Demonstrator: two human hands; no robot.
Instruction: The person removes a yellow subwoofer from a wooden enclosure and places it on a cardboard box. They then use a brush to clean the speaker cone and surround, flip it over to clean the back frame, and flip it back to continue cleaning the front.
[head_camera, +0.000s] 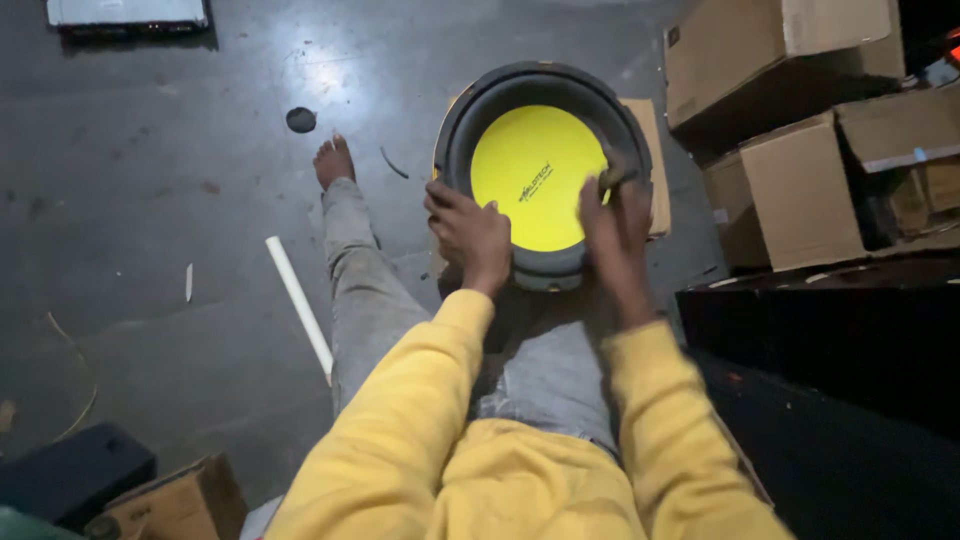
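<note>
A large round speaker (540, 175) with a yellow cone and a dark rubber rim lies face up on a flat piece of cardboard (652, 160) on the floor in front of me. My left hand (468, 232) rests on the near left rim, fingers curled over it. On the near right part of the cone, my right hand (612, 215) presses with a small dark object pinched at its fingertips; I cannot tell what it is. My yellow sleeves and grey trousers fill the lower frame.
Open cardboard boxes (800, 190) stack at the right, with a dark cabinet (830, 330) below them. A white tube (298, 300) lies on the dark floor beside my left leg and bare foot (333, 160). A small box (175, 500) sits at bottom left.
</note>
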